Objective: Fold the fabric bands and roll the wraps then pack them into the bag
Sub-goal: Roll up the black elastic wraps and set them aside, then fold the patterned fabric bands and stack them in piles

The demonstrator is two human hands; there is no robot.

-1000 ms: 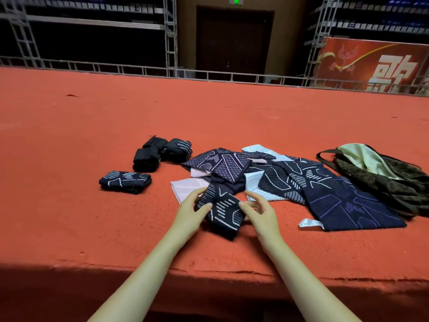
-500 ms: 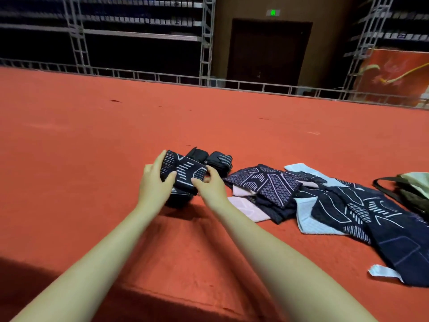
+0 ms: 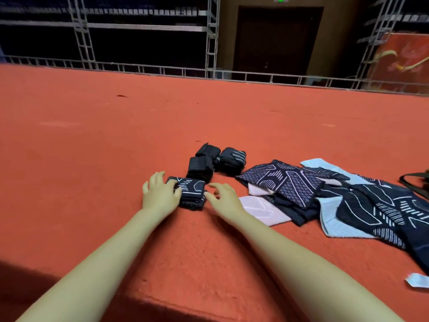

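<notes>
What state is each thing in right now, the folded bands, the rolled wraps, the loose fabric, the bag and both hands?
Folded bands: folded, stacked on the red surface.
Rolled wraps: rolled, bunched just behind the stack.
Loose fabric: unfolded, overlapping in a heap.
Bag: mostly out of frame, only its edge shows.
Left hand: fingers straight, resting on the stack.
Right hand: fingers relaxed, holding nothing.

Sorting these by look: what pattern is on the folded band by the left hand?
White line markings on dark navy folded fabric band, head view.
</notes>
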